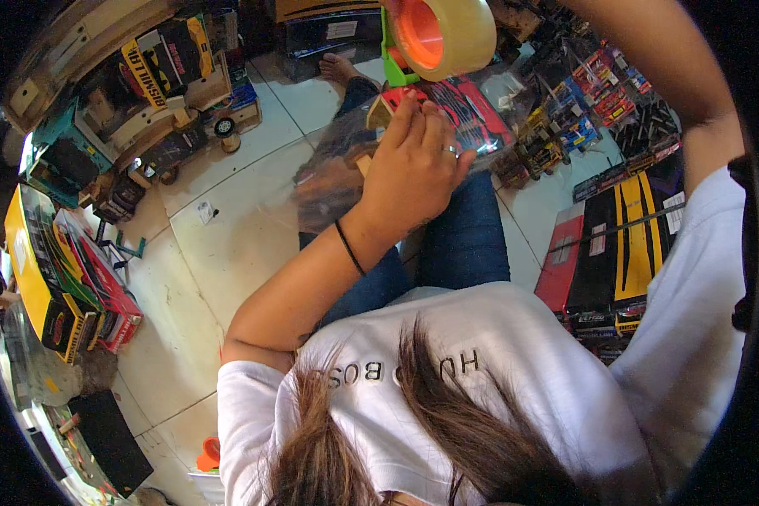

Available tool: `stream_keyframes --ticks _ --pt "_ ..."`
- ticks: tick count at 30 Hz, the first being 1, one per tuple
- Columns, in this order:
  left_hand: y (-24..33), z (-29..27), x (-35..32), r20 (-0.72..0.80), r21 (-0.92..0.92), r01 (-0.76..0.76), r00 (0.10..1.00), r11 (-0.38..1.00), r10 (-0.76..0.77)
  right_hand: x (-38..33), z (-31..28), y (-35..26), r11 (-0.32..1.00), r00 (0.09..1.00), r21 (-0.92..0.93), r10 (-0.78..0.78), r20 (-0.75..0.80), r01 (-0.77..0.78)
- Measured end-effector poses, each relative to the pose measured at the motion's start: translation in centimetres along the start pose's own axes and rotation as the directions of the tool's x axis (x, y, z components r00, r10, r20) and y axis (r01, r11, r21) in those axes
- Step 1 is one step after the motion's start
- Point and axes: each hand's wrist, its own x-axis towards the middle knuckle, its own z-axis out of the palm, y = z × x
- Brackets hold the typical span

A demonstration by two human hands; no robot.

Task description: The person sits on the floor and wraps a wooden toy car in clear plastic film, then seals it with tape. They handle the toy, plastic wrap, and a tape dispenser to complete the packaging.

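Observation:
My left hand (413, 169) lies flat, fingers together, on a red toy-car box (472, 110) wrapped in clear plastic film (337, 169), which rests on my lap. A black band circles that wrist. Above the box hangs a tape dispenser (394, 63) with a green handle, carrying a roll of clear tape (451, 34) on an orange core. My right forearm (649, 67) rises from the right toward the top edge. The right hand itself is almost wholly cut off there, at the dispenser's handle.
I sit on a pale tiled floor (228, 244). Flat red and black-yellow toy boxes (616, 244) lie to my right, with small carded toy cars (599, 93) beyond. A stack of yellow and red boxes (67, 278) stands at the left, cartons (152, 76) at the back left.

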Motion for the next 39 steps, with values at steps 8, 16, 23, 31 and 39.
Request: stream_keyframes --ticks 8,16,23,31,39 --pt "0.2 -0.3 0.3 -0.034 0.009 -0.034 0.999 0.999 0.034 -1.6 1.9 0.8 0.99 0.986 -0.076 -0.124 -0.11 0.116" --pt "0.0 -0.3 -0.7 -0.083 -0.005 -0.077 0.994 0.997 0.076 -11.0 13.2 8.7 0.925 0.589 -0.347 -0.369 -0.719 0.157" --pt "-0.7 -0.4 -1.1 -0.169 -0.008 -0.076 0.983 0.997 0.074 -13.7 20.2 9.7 0.92 0.405 -0.236 -0.353 -0.843 0.312" --pt "-2.2 0.7 -1.0 -0.094 0.004 -0.031 0.995 1.0 0.031 -16.0 28.5 11.4 0.894 0.334 -0.19 -0.338 -0.88 0.406" --pt "-2.7 0.0 -1.2 -0.117 -0.007 -0.02 0.993 1.0 0.019 -13.8 31.0 10.7 0.929 0.467 -0.157 -0.309 -0.829 0.336"
